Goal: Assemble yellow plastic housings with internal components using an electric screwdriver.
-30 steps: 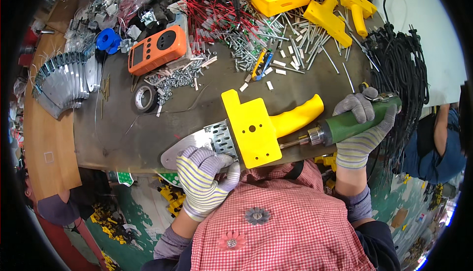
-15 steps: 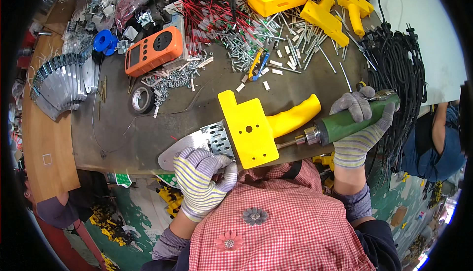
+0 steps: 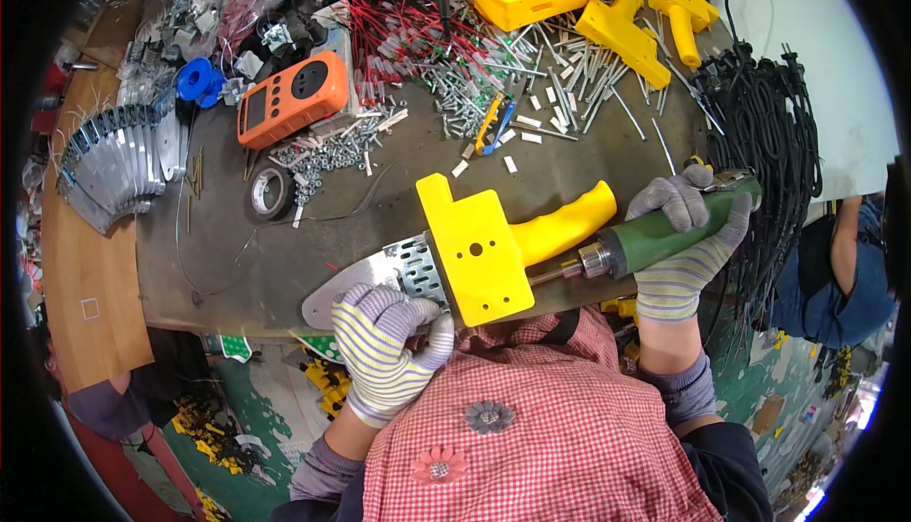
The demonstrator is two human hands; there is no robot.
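Here your left hand (image 3: 387, 351) clamps the yellow tool housing (image 3: 493, 242) by its metal plate (image 3: 370, 280) at the near bench edge; your right hand (image 3: 685, 242) grips the green screwdriver (image 3: 664, 233) against it.

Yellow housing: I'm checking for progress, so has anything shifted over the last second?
Hardly anything. The yellow housing sits as before, the left hand on the metal plate, the right hand keeping its grip on the green screwdriver. Bench clutter unchanged.
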